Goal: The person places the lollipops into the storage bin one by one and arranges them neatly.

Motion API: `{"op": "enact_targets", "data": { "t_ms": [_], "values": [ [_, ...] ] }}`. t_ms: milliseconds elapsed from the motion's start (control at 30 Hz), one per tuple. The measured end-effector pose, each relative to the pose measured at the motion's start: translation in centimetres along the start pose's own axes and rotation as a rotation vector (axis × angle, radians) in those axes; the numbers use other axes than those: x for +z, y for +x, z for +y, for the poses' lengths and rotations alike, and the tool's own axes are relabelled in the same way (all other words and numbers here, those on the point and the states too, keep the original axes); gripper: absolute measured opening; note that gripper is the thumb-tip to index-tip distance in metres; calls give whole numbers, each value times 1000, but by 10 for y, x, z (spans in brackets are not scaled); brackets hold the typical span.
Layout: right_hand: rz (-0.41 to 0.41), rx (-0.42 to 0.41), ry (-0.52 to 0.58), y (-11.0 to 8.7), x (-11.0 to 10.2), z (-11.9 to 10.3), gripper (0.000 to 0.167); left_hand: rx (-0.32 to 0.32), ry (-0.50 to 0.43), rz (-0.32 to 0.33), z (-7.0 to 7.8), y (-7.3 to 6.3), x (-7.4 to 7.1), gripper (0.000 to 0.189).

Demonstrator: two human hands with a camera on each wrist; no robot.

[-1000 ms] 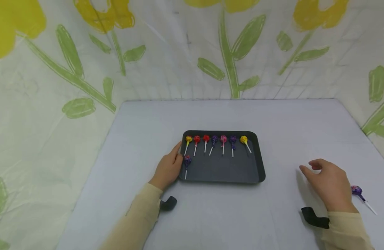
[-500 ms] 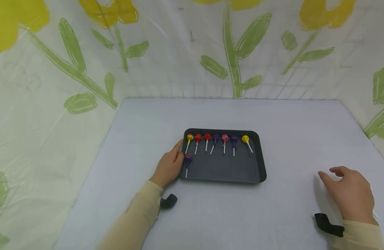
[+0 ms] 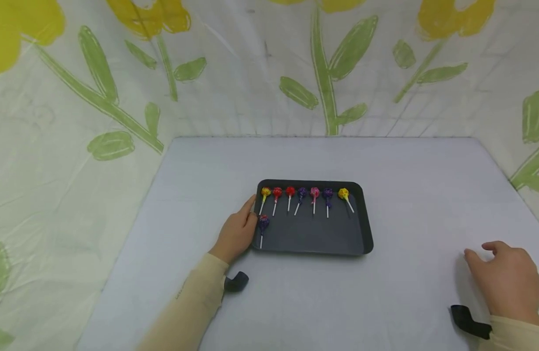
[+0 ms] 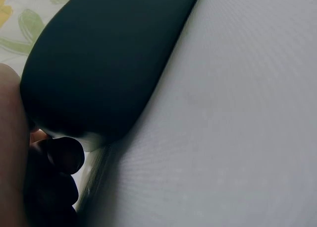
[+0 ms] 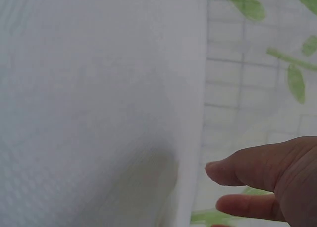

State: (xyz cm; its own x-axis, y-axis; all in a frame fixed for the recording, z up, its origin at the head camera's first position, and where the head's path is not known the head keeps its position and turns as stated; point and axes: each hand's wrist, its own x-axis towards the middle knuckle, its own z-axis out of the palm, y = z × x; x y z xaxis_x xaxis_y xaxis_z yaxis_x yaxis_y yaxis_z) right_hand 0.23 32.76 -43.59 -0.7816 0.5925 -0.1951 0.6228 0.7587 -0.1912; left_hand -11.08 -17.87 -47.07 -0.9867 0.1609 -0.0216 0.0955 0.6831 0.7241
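A dark grey tray (image 3: 313,239) lies on the white table with a row of lollipops along its far side. They are wrapped in yellow, red, purple and pink; one yellow lollipop (image 3: 344,194) sits apart at the right end. Another purple lollipop (image 3: 263,223) lies below the row, by the left wall. My left hand (image 3: 235,234) grips the tray's left edge, and in the left wrist view the fingers (image 4: 64,155) curl beside its wall. Far to the right, my right hand (image 3: 508,278) hovers above the table with thumb and forefinger apart, holding nothing.
A white table (image 3: 383,312) spreads around the tray. Behind it and at both sides hangs a pale curtain (image 3: 234,97) with yellow flowers and green leaves. Dark wrist mounts (image 3: 469,321) stick out from both sleeves.
My right hand has moved right and toward me. The lollipop that showed beside it on the table is now out of sight. The left hand stays on the tray.
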Motion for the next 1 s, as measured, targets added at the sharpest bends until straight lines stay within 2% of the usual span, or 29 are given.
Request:
{"op": "enact_targets", "data": {
  "t_ms": [167, 333, 500, 600, 700, 800, 1000],
  "values": [
    [12, 9, -24, 0, 1, 2, 55, 2, 2, 8, -1, 1, -1, 57],
    [19, 22, -1, 0, 3, 8, 57, 6, 3, 10, -1, 1, -1, 58],
    [8, 95, 62, 0, 4, 12, 61, 8, 7, 14, -2, 1, -1, 58],
    [-26, 170, 42, -1, 4, 10, 62, 11, 9, 21, -2, 1, -1, 57],
    [-40, 206, 4, -3, 5, 8, 59, 12, 13, 22, -2, 1, -1, 57],
    [-17, 156, -5, -3, 5, 13, 54, 9, 12, 19, -2, 1, -1, 57],
    [43, 39, 46, 2, 7, 26, 46, 1, 0, 9, -4, 1, 1, 57]
  ]
}}
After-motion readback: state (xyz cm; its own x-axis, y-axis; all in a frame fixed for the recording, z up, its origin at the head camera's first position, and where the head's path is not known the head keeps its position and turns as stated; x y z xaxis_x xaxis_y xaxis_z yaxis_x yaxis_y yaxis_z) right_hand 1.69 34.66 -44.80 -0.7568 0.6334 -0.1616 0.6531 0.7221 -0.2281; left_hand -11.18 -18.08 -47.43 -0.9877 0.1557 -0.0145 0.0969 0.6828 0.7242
